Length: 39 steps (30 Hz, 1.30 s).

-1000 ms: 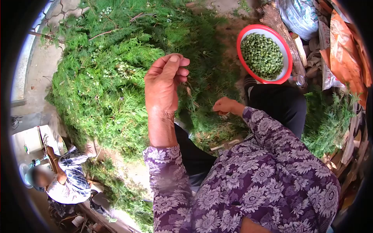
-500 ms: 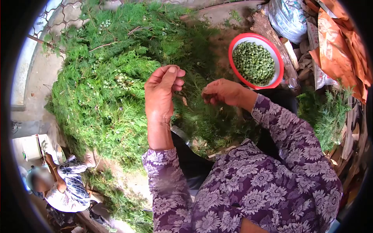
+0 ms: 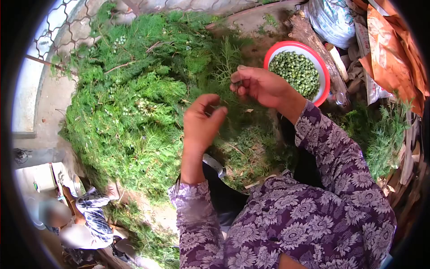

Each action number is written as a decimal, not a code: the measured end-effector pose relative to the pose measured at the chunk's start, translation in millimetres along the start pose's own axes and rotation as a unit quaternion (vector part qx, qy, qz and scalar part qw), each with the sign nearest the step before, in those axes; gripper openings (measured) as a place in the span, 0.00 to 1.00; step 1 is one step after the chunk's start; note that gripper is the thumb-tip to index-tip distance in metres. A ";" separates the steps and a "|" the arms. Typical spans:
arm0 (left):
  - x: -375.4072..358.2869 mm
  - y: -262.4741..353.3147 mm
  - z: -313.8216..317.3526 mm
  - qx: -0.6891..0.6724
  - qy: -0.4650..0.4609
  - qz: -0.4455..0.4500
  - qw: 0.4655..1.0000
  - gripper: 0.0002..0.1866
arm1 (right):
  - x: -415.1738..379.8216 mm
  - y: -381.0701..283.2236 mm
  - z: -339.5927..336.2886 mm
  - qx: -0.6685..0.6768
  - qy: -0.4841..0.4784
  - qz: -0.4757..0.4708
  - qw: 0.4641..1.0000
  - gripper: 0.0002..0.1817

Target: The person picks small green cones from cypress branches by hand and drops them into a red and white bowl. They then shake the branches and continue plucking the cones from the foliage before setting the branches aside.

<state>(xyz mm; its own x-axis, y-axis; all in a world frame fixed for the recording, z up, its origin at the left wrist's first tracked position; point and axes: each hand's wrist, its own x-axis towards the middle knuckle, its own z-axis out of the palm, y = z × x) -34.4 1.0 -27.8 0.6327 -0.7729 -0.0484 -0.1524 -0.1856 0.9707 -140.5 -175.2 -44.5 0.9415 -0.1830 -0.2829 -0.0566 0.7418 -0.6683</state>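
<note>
My left hand (image 3: pixel 202 123) is over the green foliage, its thumb and index finger apart with a gap between them and nothing visible in it. Higher and to the right, my right hand (image 3: pixel 262 87) has its fingers closed in a pinch on something small and dark, too small to name. The two hands do not touch. A large heap of leafy green branches (image 3: pixel 130 107) spreads beneath and to the left of them. Just right of my right hand sits a red-rimmed white bowl (image 3: pixel 325 74) holding many small green cones (image 3: pixel 295 71).
Another person (image 3: pixel 92 215) sits at the lower left. A log (image 3: pixel 309 33), a white plastic sack (image 3: pixel 331 22) and an orange sheet (image 3: pixel 394 54) lie at the upper right. More green sprigs (image 3: pixel 385 139) and pieces of wood (image 3: pixel 407 157) are at the right.
My left hand has moved down and its thumb and index finger have parted. My right hand has risen toward the bowl's left side. The view has shifted slightly.
</note>
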 end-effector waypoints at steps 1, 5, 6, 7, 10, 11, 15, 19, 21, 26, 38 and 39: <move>0.0 -5.0 3.7 0.149 -0.020 0.052 0.987 0.17 | 1.1 -3.7 -0.6 0.044 -0.016 0.000 0.999 0.15; 1.7 -3.5 20.4 0.231 -0.037 0.085 0.969 0.27 | 5.6 -6.9 10.0 0.132 -0.024 -0.024 0.991 0.17; 3.0 -2.5 23.6 0.250 -0.025 0.092 0.964 0.23 | 6.2 -7.0 15.5 0.151 -0.043 -0.028 0.987 0.16; 4.2 -6.1 26.5 0.254 -0.030 0.097 0.962 0.23 | 5.4 -6.5 18.8 0.170 -0.061 -0.032 0.983 0.16; 6.8 4.3 34.9 -0.017 0.032 -0.001 0.999 0.09 | 2.4 -11.6 20.7 0.195 -0.074 -0.031 0.978 0.16; 7.7 4.0 33.3 -0.015 0.028 0.002 0.999 0.09 | 1.0 -15.0 20.7 0.198 -0.064 -0.028 0.978 0.17; 13.6 0.6 23.8 -0.038 0.062 -0.040 0.997 0.08 | -9.7 -29.0 17.4 0.149 -0.020 -0.060 0.987 0.19; 18.4 1.2 14.8 -0.186 0.094 -0.069 0.976 0.09 | -20.0 -40.6 2.6 0.052 -0.004 -0.101 0.994 0.20; 17.3 12.9 12.9 -0.275 0.125 -0.078 0.950 0.10 | -23.0 -47.1 -5.6 0.054 -0.012 -0.107 0.993 0.18; 21.9 11.6 -5.6 -0.291 0.174 -0.085 0.937 0.10 | -30.6 -54.1 -14.9 0.045 0.013 -0.144 0.988 0.11; 27.0 18.8 -2.0 -0.288 0.198 -0.093 0.932 0.12 | -26.1 -24.2 6.6 -0.577 0.083 -0.403 0.705 0.13; 28.0 19.9 -0.6 -0.289 0.194 -0.091 0.933 0.12 | -25.0 -22.7 7.0 -0.577 0.082 -0.403 0.706 0.13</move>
<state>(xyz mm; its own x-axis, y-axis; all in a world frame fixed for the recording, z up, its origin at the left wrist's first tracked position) -19.3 -24.0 -9.8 0.8527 -0.4612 -0.2452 0.3487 0.1532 0.9246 -160.4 -183.0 -17.4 0.7764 -0.3884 0.4963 0.1533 -0.6475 -0.7465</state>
